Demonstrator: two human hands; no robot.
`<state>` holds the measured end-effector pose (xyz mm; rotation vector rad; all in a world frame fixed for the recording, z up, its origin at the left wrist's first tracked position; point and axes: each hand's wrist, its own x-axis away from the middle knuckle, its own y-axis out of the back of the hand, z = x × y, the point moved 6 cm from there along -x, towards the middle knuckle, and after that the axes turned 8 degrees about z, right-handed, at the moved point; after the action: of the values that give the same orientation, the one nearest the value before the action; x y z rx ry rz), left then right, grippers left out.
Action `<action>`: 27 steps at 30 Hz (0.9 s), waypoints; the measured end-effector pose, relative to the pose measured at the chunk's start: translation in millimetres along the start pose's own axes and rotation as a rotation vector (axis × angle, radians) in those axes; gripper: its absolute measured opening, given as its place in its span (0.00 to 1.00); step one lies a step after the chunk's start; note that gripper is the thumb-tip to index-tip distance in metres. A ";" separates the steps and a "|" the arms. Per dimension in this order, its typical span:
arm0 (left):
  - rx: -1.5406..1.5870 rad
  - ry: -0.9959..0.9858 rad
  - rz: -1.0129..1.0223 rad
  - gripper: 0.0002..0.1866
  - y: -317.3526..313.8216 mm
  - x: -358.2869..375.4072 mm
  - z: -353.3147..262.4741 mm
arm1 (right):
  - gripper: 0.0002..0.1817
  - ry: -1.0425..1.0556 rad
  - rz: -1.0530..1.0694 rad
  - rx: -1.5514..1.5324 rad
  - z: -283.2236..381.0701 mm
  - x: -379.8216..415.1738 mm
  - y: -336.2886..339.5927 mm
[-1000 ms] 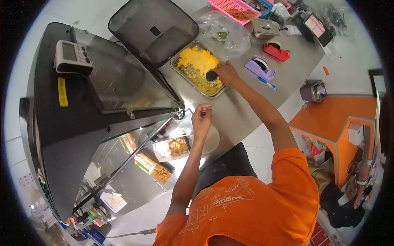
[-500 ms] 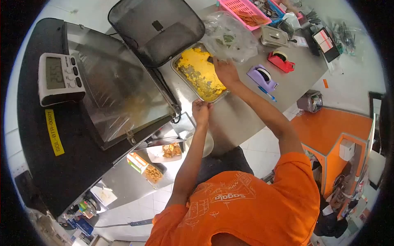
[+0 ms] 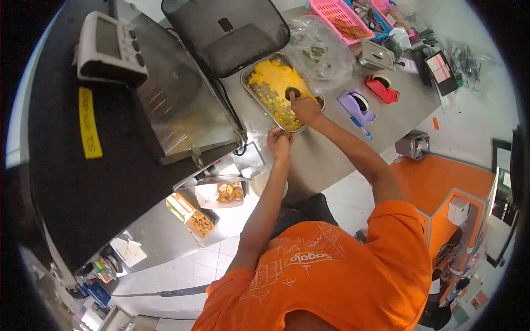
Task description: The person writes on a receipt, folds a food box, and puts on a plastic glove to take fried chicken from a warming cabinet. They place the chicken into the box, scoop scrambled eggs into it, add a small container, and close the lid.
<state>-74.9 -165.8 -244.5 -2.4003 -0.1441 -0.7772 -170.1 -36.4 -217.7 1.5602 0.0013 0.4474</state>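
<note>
A metal tray (image 3: 247, 84) holds soft yellow food (image 3: 276, 77) that looks like scrambled egg, with bare metal showing through in patches. My left hand (image 3: 280, 142) grips the tray's near corner with its fingertips. My right hand (image 3: 306, 109) is closed on a black spoon-like utensil (image 3: 292, 93), whose dark rounded end rests in the food on the tray's right side. The utensil's handle is mostly hidden by my fingers. Just behind the tray stands a raised black mesh cover (image 3: 226, 41).
A clear plastic bag (image 3: 326, 60) with green leaves lies beyond the tray. Purple (image 3: 359, 107) and red tape dispensers (image 3: 382, 91) stand to the right. At left are a dark appliance (image 3: 61, 182), a timer (image 3: 110, 47) and food boxes (image 3: 221, 193).
My right hand has moved the utensil from the tray's far right edge nearer to me, into the food. My left hand stays at the near corner. The view has shifted slightly.
</note>
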 end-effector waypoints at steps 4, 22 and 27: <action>0.041 -0.008 0.004 0.13 -3.6 3.6 -3.9 | 0.20 0.024 0.105 0.023 10.3 20.0 13.8; -0.014 0.031 0.249 0.16 28.4 31.0 -23.5 | 0.13 0.071 0.314 -1.119 -43.6 24.3 -3.0; -0.414 -0.111 0.414 0.08 85.8 153.7 -91.2 | 0.18 -0.071 0.552 -1.571 2.5 90.9 14.7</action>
<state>29.6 -300.4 -143.3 -2.7248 0.5024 -0.5140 -89.8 -14.4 -178.3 -0.0098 -0.6864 0.5826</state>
